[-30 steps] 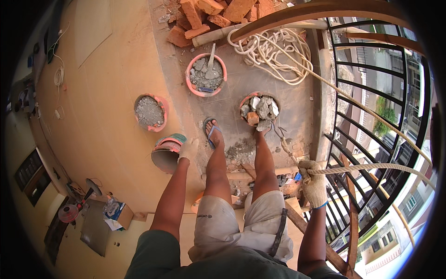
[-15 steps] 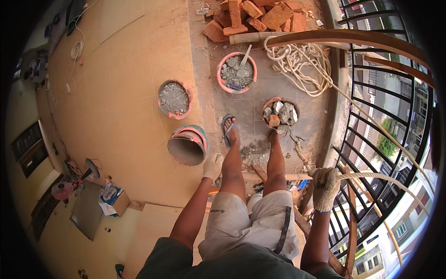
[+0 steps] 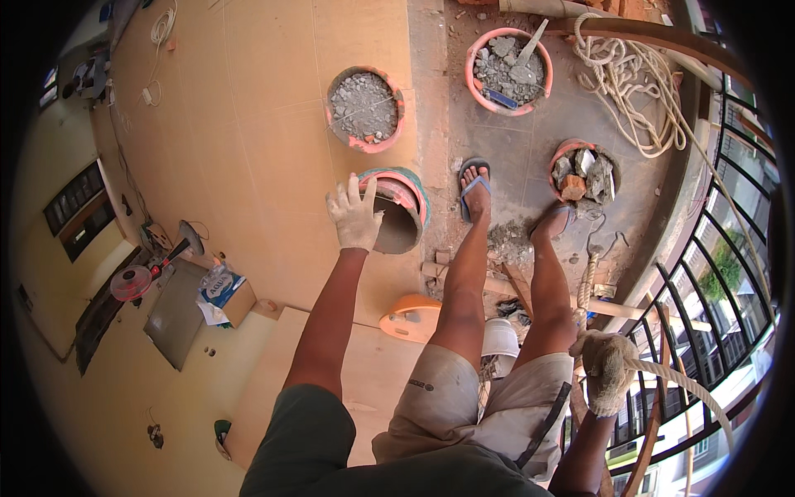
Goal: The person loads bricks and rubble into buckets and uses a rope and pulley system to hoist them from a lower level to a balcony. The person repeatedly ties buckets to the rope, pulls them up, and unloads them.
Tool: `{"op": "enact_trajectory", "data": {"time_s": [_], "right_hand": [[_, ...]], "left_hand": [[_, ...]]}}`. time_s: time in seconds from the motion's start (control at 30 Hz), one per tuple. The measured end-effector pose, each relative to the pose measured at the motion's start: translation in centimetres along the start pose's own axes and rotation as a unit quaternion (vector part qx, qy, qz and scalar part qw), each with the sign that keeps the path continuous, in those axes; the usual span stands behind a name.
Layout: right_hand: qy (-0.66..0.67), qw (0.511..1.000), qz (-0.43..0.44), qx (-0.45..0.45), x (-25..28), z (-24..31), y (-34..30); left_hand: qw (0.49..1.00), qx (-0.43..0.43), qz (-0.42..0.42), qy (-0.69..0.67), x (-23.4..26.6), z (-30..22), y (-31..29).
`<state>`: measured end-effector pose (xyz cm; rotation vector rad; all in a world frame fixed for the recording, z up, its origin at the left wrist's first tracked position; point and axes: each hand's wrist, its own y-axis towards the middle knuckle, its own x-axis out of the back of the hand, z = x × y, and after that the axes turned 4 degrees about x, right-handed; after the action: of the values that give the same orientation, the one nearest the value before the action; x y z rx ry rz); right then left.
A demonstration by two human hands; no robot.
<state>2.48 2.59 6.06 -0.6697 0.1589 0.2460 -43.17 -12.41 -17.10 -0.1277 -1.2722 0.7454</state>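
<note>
My left hand [image 3: 354, 214], in a pale work glove, reaches over the near rim of a stack of empty buckets [image 3: 411, 192]. Its fingers are spread; whether they touch the rim I cannot tell. My right hand [image 3: 607, 370], also gloved, is closed around a thick cream rope [image 3: 679, 381] beside the railing. From that hand the rope runs forward to a metal hook [image 3: 593, 240], which lies near a pink-rimmed bucket [image 3: 560, 157] of broken concrete and a brick piece. The bucket stands just ahead of my right foot.
Two buckets of grey rubble [image 3: 363, 106] [image 3: 507, 70] stand farther ahead, one with a trowel [image 3: 532, 43]. Coiled rope [image 3: 633, 91] lies at the far right. Black railing [image 3: 729, 248] borders the right side. A white pail [image 3: 499, 338] sits between my legs.
My left hand has risen from beside my knee to the stacked buckets, and its fingers have spread. My right hand keeps its hold on the rope. The whole view has shifted.
</note>
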Motion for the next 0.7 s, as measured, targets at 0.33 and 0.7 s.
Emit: {"op": "enact_trajectory", "data": {"time_s": [0.33,0.7], "right_hand": [[-0.013,0.997,-0.023,-0.067,1.3,-2.4,3.3],[0.052,0.997,-0.016,-0.058,-0.1,0.9,2.5]], "left_hand": [[0.967,-0.105,0.204,-0.115,-10.1,-4.6,12.9],[0.839,0.246,0.207,-0.439,-9.0,-0.1,3.4]]}}
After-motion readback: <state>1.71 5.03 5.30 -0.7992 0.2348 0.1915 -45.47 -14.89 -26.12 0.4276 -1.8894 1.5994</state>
